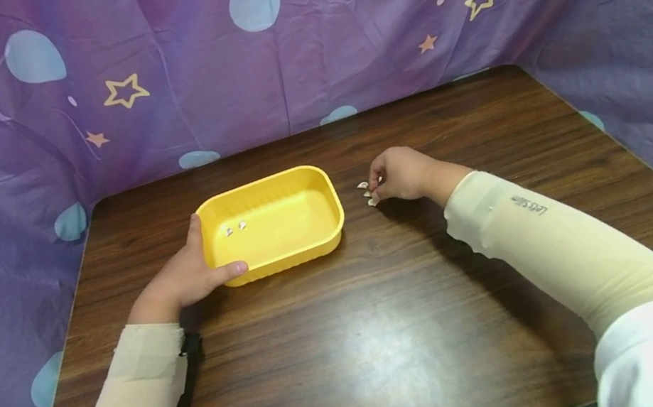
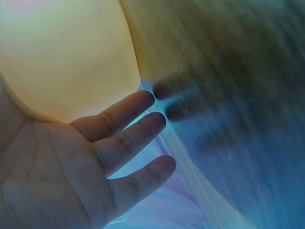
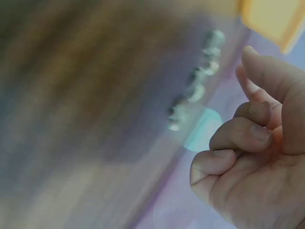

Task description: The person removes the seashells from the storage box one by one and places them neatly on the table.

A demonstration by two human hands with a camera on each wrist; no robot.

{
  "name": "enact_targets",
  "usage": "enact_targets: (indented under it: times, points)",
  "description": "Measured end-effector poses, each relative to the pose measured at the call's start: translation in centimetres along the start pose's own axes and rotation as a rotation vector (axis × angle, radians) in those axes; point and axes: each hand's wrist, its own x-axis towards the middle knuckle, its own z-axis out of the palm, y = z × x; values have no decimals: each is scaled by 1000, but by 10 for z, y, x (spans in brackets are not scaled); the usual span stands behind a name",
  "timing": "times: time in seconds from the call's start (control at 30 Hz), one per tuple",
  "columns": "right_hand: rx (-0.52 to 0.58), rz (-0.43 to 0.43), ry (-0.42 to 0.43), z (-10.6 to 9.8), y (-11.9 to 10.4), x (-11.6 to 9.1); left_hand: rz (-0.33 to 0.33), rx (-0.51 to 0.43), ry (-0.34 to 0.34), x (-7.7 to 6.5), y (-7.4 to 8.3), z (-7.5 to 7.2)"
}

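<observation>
My left hand (image 1: 185,274) holds the left end of a yellow plastic basin (image 1: 284,262), its thumb over the front rim. In the left wrist view the fingers (image 2: 136,140) stretch loosely past the basin's pale yellow wall (image 2: 71,57). To the right of the basin, my right hand (image 1: 402,173) hovers at several small white shell-like pieces (image 1: 362,185) on the table. Its thumb and index finger reach forward, the other fingers (image 3: 240,136) bent; nothing shows between them in the right wrist view. Two small white pieces (image 1: 242,225) lie inside the basin, towards its left.
The dark wood-grain table (image 1: 325,348) reaches back to a purple cloth (image 1: 199,59) with stars and dots, hung behind and at both sides. A black strap (image 1: 191,344) shows at the left wrist. Pale sleeves cover both forearms.
</observation>
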Motion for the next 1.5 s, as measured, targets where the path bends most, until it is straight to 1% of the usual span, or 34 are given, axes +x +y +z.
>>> enact_targets:
  times: [0.13, 0.23, 0.33, 0.43, 0.53, 0.7, 0.9, 1.13, 1.33, 1.5]
  points:
    - [85, -8, 67, -14, -7, 3, 0, -2, 3, 0, 1, 0]
    - [144, -25, 89, -22, -17, 5, -9, 0, -2, -2, 2, 0]
    - [171, -43, 97, -27, -32, 7, -17, 7, -6, -3, 4, 1]
    - [171, -71, 106, -26, -48, 12, -11, 9, -4, -3, 4, 1]
    - [171, -103, 97, -23, -64, 18, -5, 12, -2, -2, 3, 1]
    - [210, -150, 74, -16, -88, 27, -6, 27, -5, -2, 1, -1]
    - [271, -201, 56, -4, -111, 39, -5, 27, -10, 0, -1, -1]
    - [316, -204, 31, 13, -131, 52, -16, 21, -19, 0, -1, -1]
    - [386, -167, 21, 29, -143, 61, 8, 31, -32, 1, 1, -1]
    - [424, -187, 28, 43, -154, 68, 6, 35, -35, 1, 1, -1]
